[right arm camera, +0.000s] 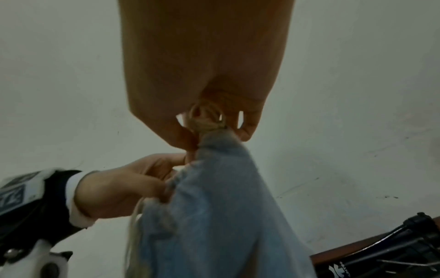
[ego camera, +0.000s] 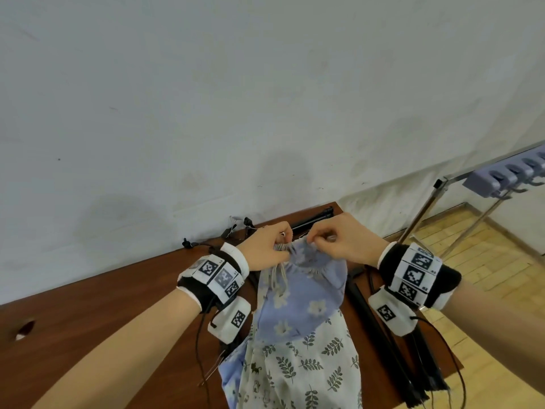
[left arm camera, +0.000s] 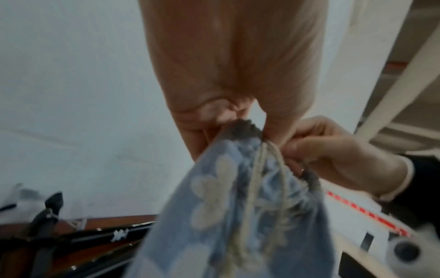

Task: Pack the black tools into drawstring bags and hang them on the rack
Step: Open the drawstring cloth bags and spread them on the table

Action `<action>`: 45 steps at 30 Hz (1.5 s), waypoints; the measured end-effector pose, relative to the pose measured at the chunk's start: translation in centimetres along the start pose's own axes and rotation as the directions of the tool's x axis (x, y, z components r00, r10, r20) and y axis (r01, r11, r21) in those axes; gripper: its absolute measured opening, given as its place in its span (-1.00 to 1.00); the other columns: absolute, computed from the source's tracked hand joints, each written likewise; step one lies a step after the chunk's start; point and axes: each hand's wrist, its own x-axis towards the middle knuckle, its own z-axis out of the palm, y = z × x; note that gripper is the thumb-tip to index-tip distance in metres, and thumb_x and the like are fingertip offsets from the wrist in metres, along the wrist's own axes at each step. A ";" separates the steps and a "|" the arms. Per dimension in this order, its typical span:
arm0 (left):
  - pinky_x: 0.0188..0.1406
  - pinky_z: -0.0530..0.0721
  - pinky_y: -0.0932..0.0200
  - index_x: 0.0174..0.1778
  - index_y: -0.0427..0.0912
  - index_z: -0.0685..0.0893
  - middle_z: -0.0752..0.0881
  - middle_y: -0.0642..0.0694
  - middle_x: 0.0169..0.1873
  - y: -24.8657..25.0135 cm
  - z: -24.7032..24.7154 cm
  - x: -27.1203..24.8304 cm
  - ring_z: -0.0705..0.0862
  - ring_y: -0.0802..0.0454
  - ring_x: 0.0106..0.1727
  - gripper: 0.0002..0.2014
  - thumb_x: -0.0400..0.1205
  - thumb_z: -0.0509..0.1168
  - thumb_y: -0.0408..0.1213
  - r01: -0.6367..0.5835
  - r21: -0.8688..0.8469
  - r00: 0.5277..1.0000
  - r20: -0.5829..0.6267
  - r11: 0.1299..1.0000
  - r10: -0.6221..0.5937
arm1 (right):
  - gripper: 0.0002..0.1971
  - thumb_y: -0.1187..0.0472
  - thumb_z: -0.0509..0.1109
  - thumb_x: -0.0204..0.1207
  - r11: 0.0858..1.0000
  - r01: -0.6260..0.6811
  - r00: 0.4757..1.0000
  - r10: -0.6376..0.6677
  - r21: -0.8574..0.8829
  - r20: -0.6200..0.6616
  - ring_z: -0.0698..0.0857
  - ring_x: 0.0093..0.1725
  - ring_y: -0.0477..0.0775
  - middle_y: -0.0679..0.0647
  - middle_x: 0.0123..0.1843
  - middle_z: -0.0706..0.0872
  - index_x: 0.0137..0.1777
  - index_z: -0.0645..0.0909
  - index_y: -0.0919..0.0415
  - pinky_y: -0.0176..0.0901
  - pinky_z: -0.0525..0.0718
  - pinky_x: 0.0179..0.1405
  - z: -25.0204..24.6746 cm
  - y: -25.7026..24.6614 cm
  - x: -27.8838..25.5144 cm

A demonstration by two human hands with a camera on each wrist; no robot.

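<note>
Blue floral drawstring bag [ego camera: 303,293] upright on table [ego camera: 118,290], mid-scene. Left hand [ego camera: 265,246] and right hand [ego camera: 342,240] each pinch gathered mouth. Step judged: opening bag. Next: spread mouth, insert black tools [ego camera: 380,329] lying right of bag. Rack [ego camera: 501,178] far right.

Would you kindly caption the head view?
Both hands, left and right, pinch the blue flowered bag's gathered mouth above the table.

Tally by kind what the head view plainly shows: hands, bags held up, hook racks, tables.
Hands: 2, left hand and right hand
Bags held up: 1, the blue flowered bag, pinched at its mouth by both hands
Hook racks: 1, the rack
Tables: 1, the table
Total: 5
The black tools overlap too much to count.
</note>
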 end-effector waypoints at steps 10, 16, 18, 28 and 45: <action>-0.05 0.57 0.36 -0.08 -0.08 0.79 0.69 0.12 0.05 -1.1 -1.7 0.0 0.65 0.22 0.03 -0.60 0.44 0.20 -0.62 0.076 0.291 0.994 0.049 0.954 -0.094 | -0.70 0.33 0.37 0.45 0.862 -0.126 0.953 0.243 -0.492 0.183 0.56 0.23 0.23 0.12 0.52 0.24 0.16 0.72 0.13 -0.04 0.63 0.06 1.7 5.8 -1.3; 0.03 0.73 0.03 0.49 0.15 0.48 0.71 -0.08 0.05 -4.5 0.1 0.1 0.70 -0.06 -0.01 -0.38 0.52 0.29 -0.42 0.151 0.521 0.865 0.342 0.840 -0.367 | -0.66 0.12 0.38 0.45 0.866 -0.249 0.788 0.441 -0.433 0.429 0.67 -0.08 -0.03 -0.08 0.02 0.64 0.23 0.73 -0.07 -0.20 0.67 -0.07 3.5 7.0 -4.1; -0.22 0.63 0.13 0.58 0.05 0.37 0.74 -0.15 -0.10 -4.6 2.0 0.3 0.66 -0.06 -0.16 -0.33 0.52 0.30 -0.42 0.140 0.554 0.809 0.414 0.821 -0.418 | -0.66 0.14 0.34 0.48 0.860 -0.226 0.686 0.474 -0.458 0.551 0.63 -0.17 -0.04 -0.05 -0.07 0.68 0.24 0.73 -0.08 -0.28 0.58 -0.22 4.9 7.4 -4.3; 0.28 0.61 -0.06 0.57 -0.17 0.30 0.50 -0.18 0.42 -5.0 8.7 0.4 0.54 -0.20 0.38 -0.34 0.53 0.33 -0.47 0.137 0.511 0.806 0.441 0.849 -0.395 | -0.87 0.27 0.43 0.56 0.707 -0.695 0.700 0.626 0.128 0.344 0.66 -0.05 -0.11 0.01 0.01 0.74 0.06 0.75 0.21 -0.44 0.59 -0.25 5.5 14.0 1.7; -0.05 0.51 0.17 0.46 -0.15 0.42 0.59 -0.22 0.24 -9.6 6.8 4.2 0.60 -0.17 0.20 -0.55 0.62 0.17 -0.43 0.367 0.369 0.681 0.519 0.854 -0.517 | -0.76 0.28 0.41 0.55 0.734 -0.677 0.711 0.673 -0.063 0.204 0.69 0.18 0.30 0.30 0.19 0.70 0.19 0.61 0.31 -0.02 0.65 0.12 19.3 22.5 9.1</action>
